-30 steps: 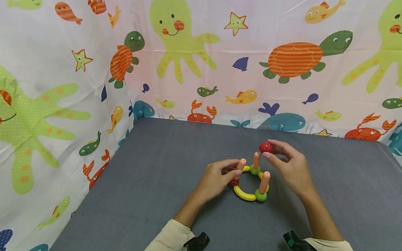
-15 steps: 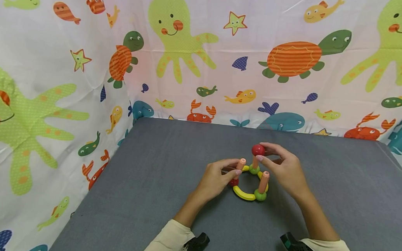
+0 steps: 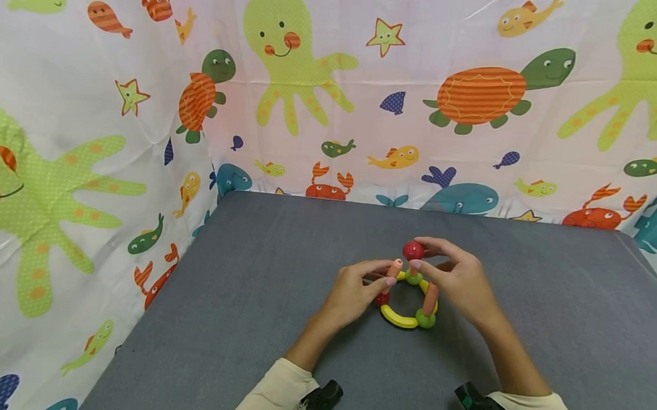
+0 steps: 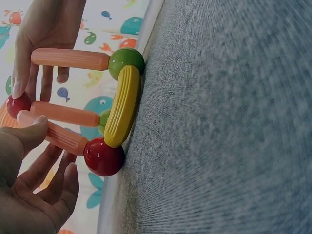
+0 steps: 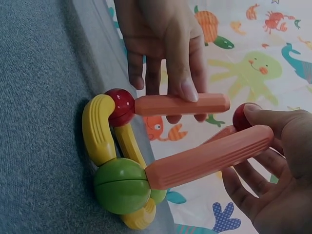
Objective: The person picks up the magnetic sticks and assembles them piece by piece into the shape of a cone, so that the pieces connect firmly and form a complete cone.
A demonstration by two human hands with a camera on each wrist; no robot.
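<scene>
A ring of yellow curved pieces joined by balls lies flat on the table, with salmon-coloured sticks rising from the balls. My left hand pinches the left stick, which stands on a red ball. Thumb and fingers of my right hand hold another red ball right at the top of the far stick. That stick rises from the far green ball and is partly hidden by my fingers. The right stick stands untouched on the near green ball, slightly tilted.
The grey cloth-covered table extends around the ring on all sides. Behind it and on the left hangs a curtain printed with sea animals. A black wrist camera sits at the left cuff, with another at the right.
My right hand has moved left and slightly down, bringing its red ball from beside the far stick onto that stick's top. My left hand keeps its pinch on the left stick.
</scene>
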